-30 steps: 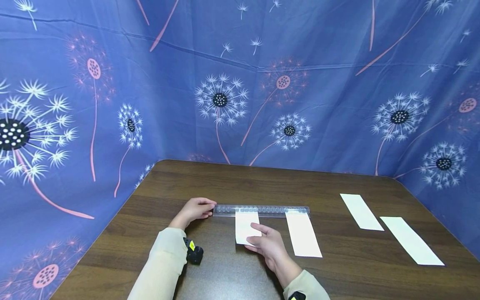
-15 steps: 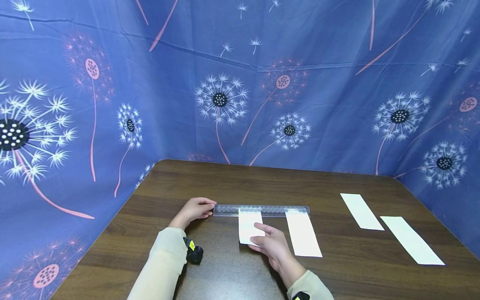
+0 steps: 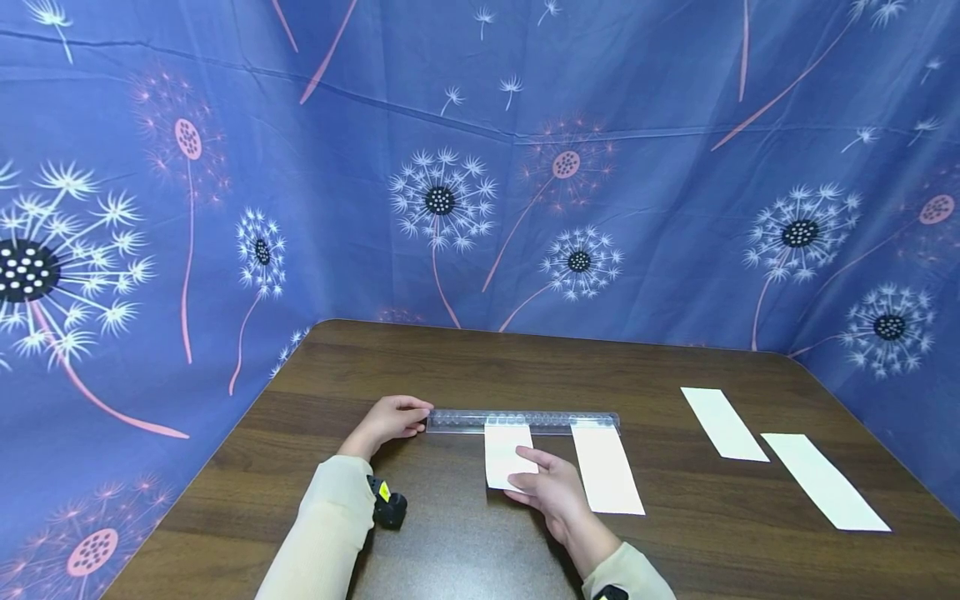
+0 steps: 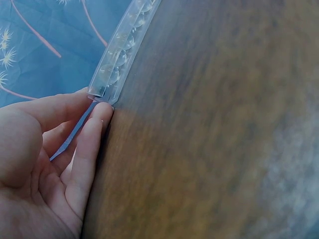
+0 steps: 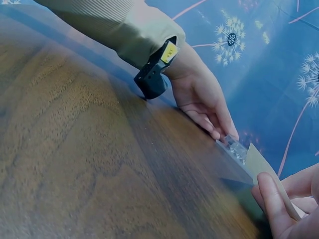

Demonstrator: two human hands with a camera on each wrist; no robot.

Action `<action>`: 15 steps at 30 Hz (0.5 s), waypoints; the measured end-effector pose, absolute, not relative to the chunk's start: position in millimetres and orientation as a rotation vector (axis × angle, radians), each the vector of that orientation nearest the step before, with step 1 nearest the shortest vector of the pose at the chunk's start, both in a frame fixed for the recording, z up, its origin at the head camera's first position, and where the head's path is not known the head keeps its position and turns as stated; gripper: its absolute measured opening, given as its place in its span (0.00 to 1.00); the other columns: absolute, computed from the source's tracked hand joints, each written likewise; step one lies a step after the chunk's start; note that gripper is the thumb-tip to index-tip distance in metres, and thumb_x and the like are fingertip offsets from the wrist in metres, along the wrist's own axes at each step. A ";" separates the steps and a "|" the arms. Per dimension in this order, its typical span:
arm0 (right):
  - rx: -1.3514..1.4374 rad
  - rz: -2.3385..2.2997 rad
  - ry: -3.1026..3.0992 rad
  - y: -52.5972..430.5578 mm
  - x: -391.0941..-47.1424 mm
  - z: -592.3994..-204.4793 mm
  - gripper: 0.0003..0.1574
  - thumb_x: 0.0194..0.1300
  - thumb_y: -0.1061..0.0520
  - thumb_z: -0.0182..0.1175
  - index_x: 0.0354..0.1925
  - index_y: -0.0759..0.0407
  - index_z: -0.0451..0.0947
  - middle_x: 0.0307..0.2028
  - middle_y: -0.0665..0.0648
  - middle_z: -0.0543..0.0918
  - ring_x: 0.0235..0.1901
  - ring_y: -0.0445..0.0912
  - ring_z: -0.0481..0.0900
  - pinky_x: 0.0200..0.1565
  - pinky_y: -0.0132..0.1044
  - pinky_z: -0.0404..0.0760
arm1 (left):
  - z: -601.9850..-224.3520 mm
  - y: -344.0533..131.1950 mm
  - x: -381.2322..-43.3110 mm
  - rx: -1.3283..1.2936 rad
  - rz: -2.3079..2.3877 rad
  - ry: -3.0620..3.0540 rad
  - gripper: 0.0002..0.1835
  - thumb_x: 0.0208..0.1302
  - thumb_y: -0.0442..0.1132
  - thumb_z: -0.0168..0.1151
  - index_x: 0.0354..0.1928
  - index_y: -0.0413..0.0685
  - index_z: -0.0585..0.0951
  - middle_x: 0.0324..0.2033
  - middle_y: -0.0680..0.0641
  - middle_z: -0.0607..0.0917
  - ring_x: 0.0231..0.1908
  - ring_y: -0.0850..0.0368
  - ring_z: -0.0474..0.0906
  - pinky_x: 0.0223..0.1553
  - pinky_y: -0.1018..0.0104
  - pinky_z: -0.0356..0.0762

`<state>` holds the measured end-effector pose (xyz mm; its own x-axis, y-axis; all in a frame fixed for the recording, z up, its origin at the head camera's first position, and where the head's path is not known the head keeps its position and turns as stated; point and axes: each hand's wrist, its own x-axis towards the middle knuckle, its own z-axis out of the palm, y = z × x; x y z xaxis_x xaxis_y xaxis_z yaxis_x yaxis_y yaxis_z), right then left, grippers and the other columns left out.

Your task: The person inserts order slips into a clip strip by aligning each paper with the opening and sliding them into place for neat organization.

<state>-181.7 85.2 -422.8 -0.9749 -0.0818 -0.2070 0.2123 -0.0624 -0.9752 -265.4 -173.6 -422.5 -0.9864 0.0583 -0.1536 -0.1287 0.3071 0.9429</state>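
A long clear plastic strip (image 3: 450, 421) with a row of round, see-through shapes along it lies across the table. My left hand (image 3: 390, 419) pinches its left end between thumb and fingers, as the left wrist view shows on the same clear strip (image 4: 119, 55). Held by the lower right edge, a white card (image 3: 507, 454) is pinched in my right hand (image 3: 553, 492). The card's top edge meets the strip; whether it sits inside a slot I cannot tell. To the right, another white card (image 3: 607, 471) has its top edge at the strip too.
Two more white cards, a farther one (image 3: 723, 423) and a nearer one (image 3: 823, 481), lie flat on the right of the brown wooden table (image 3: 495, 367). A blue dandelion-print cloth (image 3: 480, 108) hangs behind the table and along its sides.
My right hand has moved the pinched card a little to the right along the strip, closer to the other card there. The left hand and the strip have stayed in place.
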 end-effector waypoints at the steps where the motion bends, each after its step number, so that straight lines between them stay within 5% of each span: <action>1: 0.144 -2.150 2.002 85.6 -181.9 -422.9 0.32 0.54 0.76 0.56 0.59 0.78 0.63 0.46 0.71 0.75 0.30 0.46 0.81 0.39 0.43 0.81 | -422.2 -173.6 -265.2 -0.065 1.758 2.408 0.11 0.64 0.35 0.58 0.45 0.36 0.82 0.36 0.46 0.83 0.30 0.59 0.79 0.36 0.66 0.79; 15: 0.135 -2.164 1.992 91.0 -181.9 -421.8 0.32 0.54 0.76 0.55 0.59 0.79 0.62 0.63 0.78 0.56 0.30 0.45 0.80 0.40 0.43 0.81 | -422.4 -173.7 -265.1 -0.062 1.762 2.407 0.11 0.64 0.34 0.59 0.45 0.36 0.82 0.36 0.46 0.83 0.30 0.59 0.79 0.36 0.66 0.79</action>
